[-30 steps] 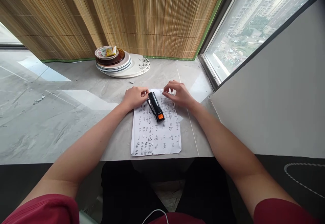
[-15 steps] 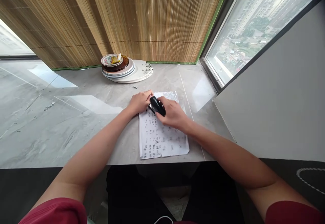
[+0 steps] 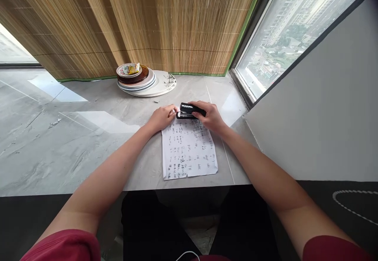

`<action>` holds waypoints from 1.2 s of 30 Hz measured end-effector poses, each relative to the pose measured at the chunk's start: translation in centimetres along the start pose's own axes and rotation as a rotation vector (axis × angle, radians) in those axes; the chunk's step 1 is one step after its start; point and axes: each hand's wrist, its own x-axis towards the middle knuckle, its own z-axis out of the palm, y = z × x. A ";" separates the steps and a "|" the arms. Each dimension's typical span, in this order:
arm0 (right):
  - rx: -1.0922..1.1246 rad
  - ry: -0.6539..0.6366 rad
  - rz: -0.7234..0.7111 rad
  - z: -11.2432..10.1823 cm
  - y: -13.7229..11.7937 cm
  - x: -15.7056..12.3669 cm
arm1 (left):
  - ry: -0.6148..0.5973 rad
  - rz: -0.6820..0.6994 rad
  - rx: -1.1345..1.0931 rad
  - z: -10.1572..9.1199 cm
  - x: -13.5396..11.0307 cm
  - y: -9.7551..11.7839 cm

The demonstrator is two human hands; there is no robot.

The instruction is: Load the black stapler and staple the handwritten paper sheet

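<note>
My right hand (image 3: 211, 117) grips a black stapler (image 3: 193, 108) from its right end. The stapler's jaws are apart, pointing left, over the top edge of the handwritten paper (image 3: 189, 154). My left hand (image 3: 162, 118) is closed at the paper's upper left corner, its fingertips pinching there beside the stapler's front end. The stapler and fingers hide the corner itself. On the sheet's upper right, below the stapler, shows a patch of dense grey lines. The paper lies flat near the counter's front edge.
Stacked plates (image 3: 136, 80) with a small yellow packet (image 3: 133, 69) on top stand by the bamboo blind (image 3: 141, 24). A small metallic bit (image 3: 156, 102) lies beyond my left hand, and a little heap of scraps (image 3: 55, 122) far left. A wall (image 3: 319, 95) bounds the right.
My right hand has swung the stapler up and to the right, from slanting across the paper to nearly level along its top edge. The paper has shifted slightly. My left hand stays near the corner.
</note>
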 end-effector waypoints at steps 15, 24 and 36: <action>-0.001 -0.073 -0.073 1.5 1.0 0.5 | 0.084 0.046 -0.108 0.3 0.3 -0.7; 0.064 0.397 0.152 -0.4 1.5 0.4 | 0.170 -0.018 -0.195 0.0 0.3 -0.3; 0.128 0.364 0.178 -0.2 1.6 0.3 | 0.237 -0.041 -0.210 -0.5 0.3 0.0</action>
